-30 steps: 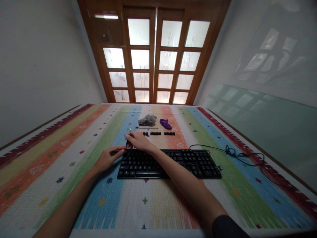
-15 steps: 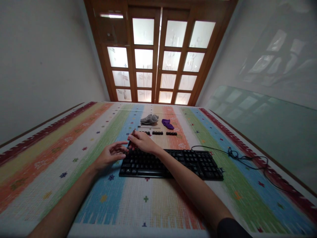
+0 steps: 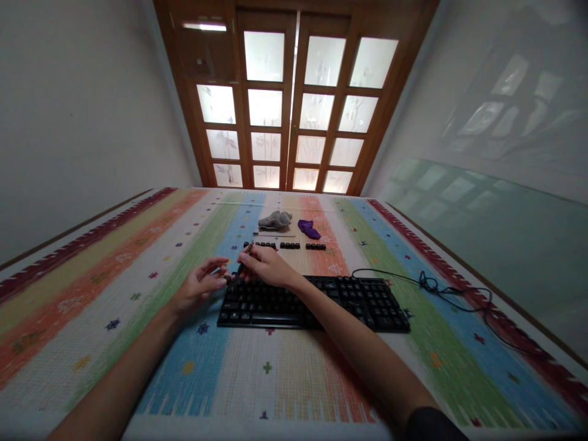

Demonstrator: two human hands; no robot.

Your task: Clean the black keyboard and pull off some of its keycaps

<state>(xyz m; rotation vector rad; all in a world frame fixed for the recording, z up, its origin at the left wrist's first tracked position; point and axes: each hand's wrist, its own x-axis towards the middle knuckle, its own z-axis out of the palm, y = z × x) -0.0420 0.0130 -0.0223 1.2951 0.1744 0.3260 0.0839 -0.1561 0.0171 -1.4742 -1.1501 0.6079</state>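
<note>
A black keyboard lies across the striped tablecloth under my hands. My right hand reaches over its upper left corner, fingers closed round a slim, dark, pen-like tool that slants upward; its exact kind is unclear. Beside that corner, my left hand has its thumb and fingertips drawn together around a small dark piece, perhaps a keycap. The two hands are close but apart. Black keycaps sit in short rows beyond the keyboard, partly hidden by my right hand.
A grey crumpled cloth and a purple cloth lie behind the keycaps. A thin stick-like item rests before the grey one. The keyboard's cable loops to the right. Walls and a wooden glazed door surround the table.
My left hand has drawn slightly left, away from my right hand, and its fingers have closed around a small dark piece. My right hand keeps the tool at nearly the same place.
</note>
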